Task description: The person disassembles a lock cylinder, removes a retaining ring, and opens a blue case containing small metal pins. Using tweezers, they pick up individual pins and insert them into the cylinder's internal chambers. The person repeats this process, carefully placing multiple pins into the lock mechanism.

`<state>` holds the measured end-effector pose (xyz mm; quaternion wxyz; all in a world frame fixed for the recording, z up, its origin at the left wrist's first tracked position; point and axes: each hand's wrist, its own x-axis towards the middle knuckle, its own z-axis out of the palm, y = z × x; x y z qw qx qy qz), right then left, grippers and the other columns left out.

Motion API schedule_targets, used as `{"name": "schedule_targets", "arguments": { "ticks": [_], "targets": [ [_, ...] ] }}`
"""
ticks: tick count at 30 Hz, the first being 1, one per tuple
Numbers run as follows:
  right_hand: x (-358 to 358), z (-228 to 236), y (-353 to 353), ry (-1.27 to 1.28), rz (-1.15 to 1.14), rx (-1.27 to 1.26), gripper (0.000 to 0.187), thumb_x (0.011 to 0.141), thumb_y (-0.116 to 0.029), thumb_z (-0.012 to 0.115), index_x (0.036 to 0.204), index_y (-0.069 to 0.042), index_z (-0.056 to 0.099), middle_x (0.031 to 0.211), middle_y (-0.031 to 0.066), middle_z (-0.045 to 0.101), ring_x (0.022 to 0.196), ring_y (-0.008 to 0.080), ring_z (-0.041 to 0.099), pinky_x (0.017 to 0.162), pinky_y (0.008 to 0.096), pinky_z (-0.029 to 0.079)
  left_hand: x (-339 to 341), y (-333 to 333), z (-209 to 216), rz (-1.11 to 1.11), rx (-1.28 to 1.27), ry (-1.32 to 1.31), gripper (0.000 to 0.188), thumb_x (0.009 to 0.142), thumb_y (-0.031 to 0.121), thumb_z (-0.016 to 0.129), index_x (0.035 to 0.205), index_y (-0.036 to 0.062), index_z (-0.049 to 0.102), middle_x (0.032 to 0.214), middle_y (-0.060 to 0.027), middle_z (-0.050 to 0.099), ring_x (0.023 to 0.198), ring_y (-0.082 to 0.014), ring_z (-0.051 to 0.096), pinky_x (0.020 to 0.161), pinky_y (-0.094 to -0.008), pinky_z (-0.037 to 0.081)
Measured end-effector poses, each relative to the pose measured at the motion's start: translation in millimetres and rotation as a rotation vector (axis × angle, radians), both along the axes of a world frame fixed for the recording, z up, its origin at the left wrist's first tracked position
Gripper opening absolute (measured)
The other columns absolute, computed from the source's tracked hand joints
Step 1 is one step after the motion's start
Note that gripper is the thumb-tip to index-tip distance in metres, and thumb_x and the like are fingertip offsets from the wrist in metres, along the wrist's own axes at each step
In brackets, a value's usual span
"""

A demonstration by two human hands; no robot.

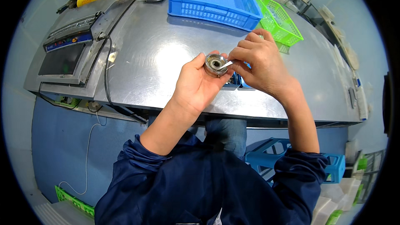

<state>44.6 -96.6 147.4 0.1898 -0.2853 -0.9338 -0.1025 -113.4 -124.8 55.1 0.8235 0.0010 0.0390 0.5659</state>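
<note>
At frame centre, the palm-up left hand [202,81] holds a round metallic piece [216,64] just beyond its palm. To its right, the right hand [261,61] pinches a thin pale tool [227,64], tip over that piece. Farther off, a blue crate [212,11] sits at top centre, a green basket [287,34] upper right.

Round part [215,65]: glossy, metallic-looking
Tabletop [137,66]: smooth, reflective metal
Blue crate [208,11]: smooth plastic
Green basket [288,38]: glossy plastic
Sleeves [135,164]: soft-sheened cloth
Stool [335,167]: smooth plastic
</note>
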Motion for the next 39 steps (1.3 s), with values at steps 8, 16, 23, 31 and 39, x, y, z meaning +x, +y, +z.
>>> {"name": "schedule_targets", "arguments": {
  "ticks": [8,16,23,31,39],
  "targets": [
    [8,0,0,0.139,-0.011,-0.026,0.009,0.079,-0.011,0.066,0.086,-0.007,0.069,0.075,0.0061,0.061,0.079,0.0249,0.055,0.083,0.0385,0.041,-2,5,-5,0.024,-0.04,0.008,0.041,0.104,0.028,0.023,0.118,-0.006,0.042,0.123,-0.0246,0.047,0.117,-0.0355,0.047,0.106,-0.0512,0.037],
    [12,-71,-51,0.575,-0.285,-0.515,0.016,0.083,-0.006,0.064,0.096,0.003,0.064,0.084,0.0176,0.062,0.078,0.0322,0.059,0.071,0.0383,0.048,-14,12,-30,0.101,-0.034,-0.044,0.047,0.103,0.035,0.023,0.119,-0.0041,0.044,0.125,-0.024,0.048,0.123,-0.0387,0.042,0.107,-0.054,0.033],
    [-18,-118,-64,0.751,-0.37,-0.479,0.011,0.077,-0.006,0.072,0.074,-0.002,0.062,0.056,0.0093,0.057,0.045,0.0201,0.056,0.045,0.0287,0.044,-9,14,-46,0.139,-0.075,-0.018,0.053,0.102,0.041,0.023,0.121,-0.0035,0.044,0.126,-0.0229,0.048,0.128,-0.0381,0.038,0.109,-0.0536,0.031],
    [-27,-118,-53,0.697,-0.356,-0.415,0.016,0.075,-0.004,0.068,0.065,-0.004,0.056,0.054,0.0093,0.055,0.043,0.0229,0.055,0.042,0.032,0.043,-6,19,-50,0.163,-0.069,-0.019,0.054,0.102,0.041,0.023,0.126,-0.0035,0.041,0.131,-0.0221,0.044,0.132,-0.0376,0.033,0.11,-0.0531,0.029],
    [-32,-118,-48,0.661,-0.356,-0.383,0.02,0.076,-0.004,0.065,0.062,-0.005,0.052,0.053,0.0101,0.055,0.044,0.0258,0.056,0.043,0.0343,0.043,-7,18,-46,0.155,-0.073,-0.011,0.054,0.103,0.041,0.021,0.128,-0.0031,0.039,0.132,-0.0222,0.043,0.133,-0.0368,0.033,0.111,-0.0527,0.028]
  ]
}}
